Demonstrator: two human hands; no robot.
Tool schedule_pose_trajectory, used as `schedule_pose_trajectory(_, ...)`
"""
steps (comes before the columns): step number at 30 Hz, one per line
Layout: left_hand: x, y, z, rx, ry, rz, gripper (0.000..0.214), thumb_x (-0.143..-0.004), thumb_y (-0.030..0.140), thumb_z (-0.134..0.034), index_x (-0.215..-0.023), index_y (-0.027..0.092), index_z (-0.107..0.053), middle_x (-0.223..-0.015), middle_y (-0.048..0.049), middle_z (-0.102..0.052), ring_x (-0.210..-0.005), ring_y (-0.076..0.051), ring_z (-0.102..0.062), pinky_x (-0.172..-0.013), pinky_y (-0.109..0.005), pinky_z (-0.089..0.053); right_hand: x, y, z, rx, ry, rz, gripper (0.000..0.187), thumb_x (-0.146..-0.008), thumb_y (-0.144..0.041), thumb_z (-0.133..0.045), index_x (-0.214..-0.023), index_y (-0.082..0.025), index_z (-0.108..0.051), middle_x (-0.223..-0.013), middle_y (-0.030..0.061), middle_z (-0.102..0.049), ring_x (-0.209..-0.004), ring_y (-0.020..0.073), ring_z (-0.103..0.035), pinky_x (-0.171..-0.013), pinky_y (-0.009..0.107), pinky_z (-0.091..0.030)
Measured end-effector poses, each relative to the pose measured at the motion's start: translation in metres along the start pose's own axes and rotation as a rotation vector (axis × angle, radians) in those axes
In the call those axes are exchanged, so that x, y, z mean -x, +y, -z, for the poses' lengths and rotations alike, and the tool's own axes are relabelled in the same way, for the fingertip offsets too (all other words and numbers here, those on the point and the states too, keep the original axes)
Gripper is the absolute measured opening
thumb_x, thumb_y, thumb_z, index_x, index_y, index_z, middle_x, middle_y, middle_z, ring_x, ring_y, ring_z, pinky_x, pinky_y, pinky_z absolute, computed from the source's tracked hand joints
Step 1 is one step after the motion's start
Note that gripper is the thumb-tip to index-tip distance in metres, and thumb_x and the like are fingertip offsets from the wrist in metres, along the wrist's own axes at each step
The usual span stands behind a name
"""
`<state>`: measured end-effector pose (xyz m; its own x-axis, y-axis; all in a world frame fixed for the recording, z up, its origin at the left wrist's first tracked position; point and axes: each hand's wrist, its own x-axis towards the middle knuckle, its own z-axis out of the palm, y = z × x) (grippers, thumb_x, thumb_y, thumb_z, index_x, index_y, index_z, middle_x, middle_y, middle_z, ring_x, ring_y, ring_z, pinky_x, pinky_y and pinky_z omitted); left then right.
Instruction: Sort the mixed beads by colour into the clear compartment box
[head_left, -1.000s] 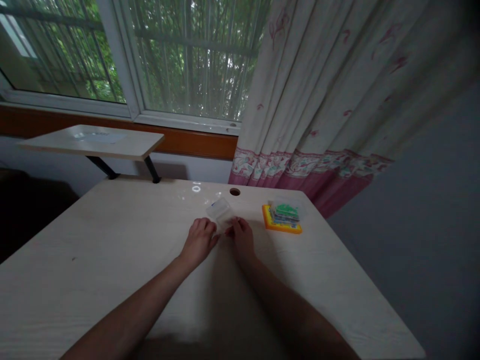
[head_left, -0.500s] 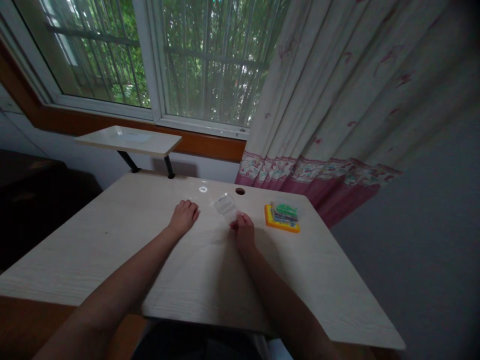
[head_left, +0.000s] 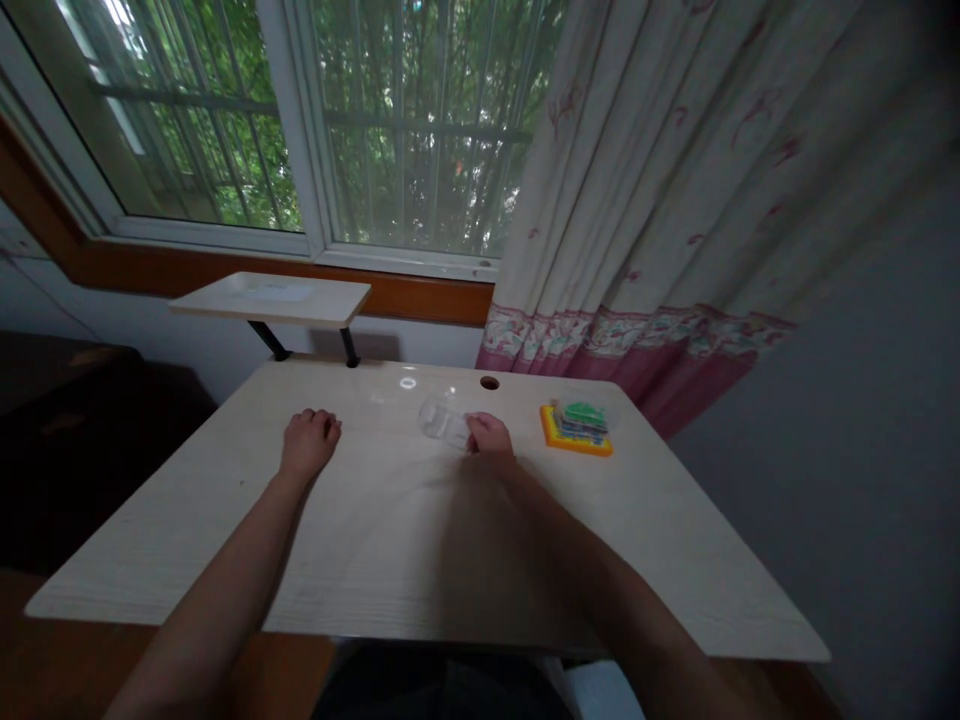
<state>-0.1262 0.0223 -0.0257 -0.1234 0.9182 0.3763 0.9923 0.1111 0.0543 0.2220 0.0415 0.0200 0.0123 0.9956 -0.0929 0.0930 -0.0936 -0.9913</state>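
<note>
My right hand (head_left: 489,436) pinches the edge of a small clear plastic bag (head_left: 444,422) over the middle of the table. The bag is see-through and looks creased, and I cannot make out anything inside it. To the left, my left hand (head_left: 310,443) rests on the tabletop with its fingers curled in, apart from the bag; nothing shows in it. Right of my right hand lies a yellow-orange tray or board (head_left: 576,440), partly covered by a clear packet (head_left: 585,416) with green and dark pieces in it.
The pale wooden table (head_left: 360,560) has a round cable hole (head_left: 490,383) near its back edge. A small raised shelf (head_left: 277,298) on black supports stands at the back left. Behind are a barred window and a curtain (head_left: 622,250), with a wall to the right.
My left hand has moved left, away from the bag. The bag has tipped over leftward and lies lower, still in my right hand. The camera view has shifted slightly.
</note>
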Motion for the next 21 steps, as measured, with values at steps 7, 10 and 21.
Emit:
schedule_pose_trajectory(7, -0.001, -0.003, 0.007, 0.027, -0.037, -0.023, 0.036, -0.096, 0.042, -0.04, -0.103, 0.017, -0.065, -0.1, -0.013, -0.063, -0.095, -0.028, -0.056, -0.085, -0.036, -0.04, -0.053, -0.038, -0.1, 0.064, -0.178, -0.029, 0.018, -0.084, -0.027, -0.061, -0.068, -0.019, -0.058, -0.037, -0.0051, -0.052, -0.035, 0.011, -0.05, -0.039, 0.019, -0.036)
schedule_pose_trajectory(10, 0.0, -0.009, 0.01, 0.029, -0.046, 0.008, 0.033, -0.096, 0.041, -0.042, -0.103, 0.018, -0.065, -0.101, -0.0127, -0.063, -0.096, -0.028, -0.057, -0.084, -0.035, -0.041, -0.071, -0.04, -0.146, 0.07, -0.232, -0.085, 0.021, -0.086, -0.027, -0.059, -0.067, -0.018, -0.058, -0.038, -0.0039, -0.052, -0.037, 0.0109, -0.05, -0.041, 0.019, -0.039)
schedule_pose_trajectory(21, -0.003, -0.01, 0.012, 0.035, -0.066, 0.005, 0.033, -0.095, 0.039, -0.041, -0.101, 0.016, -0.065, -0.097, -0.0136, -0.064, -0.092, -0.029, -0.059, -0.081, -0.036, -0.042, -0.083, -0.046, -0.219, 0.06, -0.342, -0.23, 0.043, -0.092, -0.055, -0.056, -0.07, -0.018, -0.057, -0.042, -0.0009, -0.052, -0.04, 0.0135, -0.054, -0.046, 0.024, -0.046)
